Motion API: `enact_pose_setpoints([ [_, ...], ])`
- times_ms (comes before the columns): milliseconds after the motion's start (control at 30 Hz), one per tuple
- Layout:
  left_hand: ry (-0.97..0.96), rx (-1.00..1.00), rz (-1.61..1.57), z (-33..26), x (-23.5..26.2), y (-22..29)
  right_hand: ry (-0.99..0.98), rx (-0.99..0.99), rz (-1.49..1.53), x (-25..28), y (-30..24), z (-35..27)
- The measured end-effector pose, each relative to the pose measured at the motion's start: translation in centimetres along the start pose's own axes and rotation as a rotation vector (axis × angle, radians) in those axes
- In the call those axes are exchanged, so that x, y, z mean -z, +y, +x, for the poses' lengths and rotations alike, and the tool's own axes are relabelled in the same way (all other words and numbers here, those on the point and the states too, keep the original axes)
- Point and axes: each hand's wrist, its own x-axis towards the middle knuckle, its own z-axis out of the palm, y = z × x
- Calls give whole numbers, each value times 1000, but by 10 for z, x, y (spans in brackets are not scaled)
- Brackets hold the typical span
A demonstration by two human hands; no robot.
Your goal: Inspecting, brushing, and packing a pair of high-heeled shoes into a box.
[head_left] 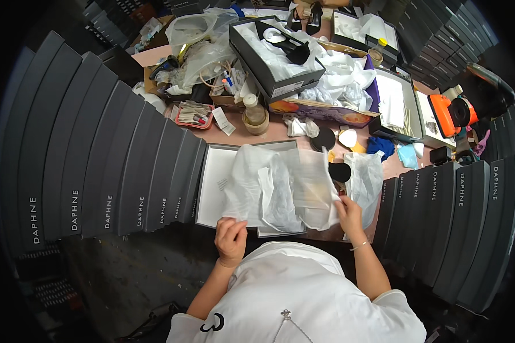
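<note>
White tissue paper point(243, 188) lies spread over an open shoebox point(212, 197) on the table before me. My left hand point(231, 241) has its fingers curled at the near left edge of that paper, pinching it. At the right, my right hand point(349, 217) grips the edge of a thin translucent wrapping sheet point(313, 191), which shows a pale yellowish patch beneath. A black rounded piece point(340, 172) peeks out beside the sheet's right edge; its kind is hard to make out. Another crumpled white sheet point(364, 177) lies to the right of it.
Tall rows of dark grey shoeboxes point(100, 166) stand at my left and more dark boxes point(440, 211) at my right. Behind are a tilted box holding a black shoe point(294, 52), a paper-filled carton point(343, 77), a bottle point(250, 108) in a tape roll, and an orange device point(449, 114).
</note>
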Motion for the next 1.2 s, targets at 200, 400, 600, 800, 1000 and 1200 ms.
enact_pose_setpoints([
  [200, 386, 1212, -852, -35, 9, -33, 352, 403, -100, 32, -65, -18],
  [400, 141, 1185, -1025, -4, -5, -63, -59, 228, 197, -143, -55, -4],
  [600, 89, 644, -466, 2, -4, -30, -331, 71, 7, -166, -51, 6],
  [800, -425, 483, -281, -19, -1, 8, -662, 304, -443, -171, -66, 21],
  [1000, -330, 672, -620, -20, 11, -26, -252, 556, -548, -158, -65, 71],
  [1200, -772, -147, 419, 7, -31, -48, -129, 552, -415, -152, -76, 116],
])
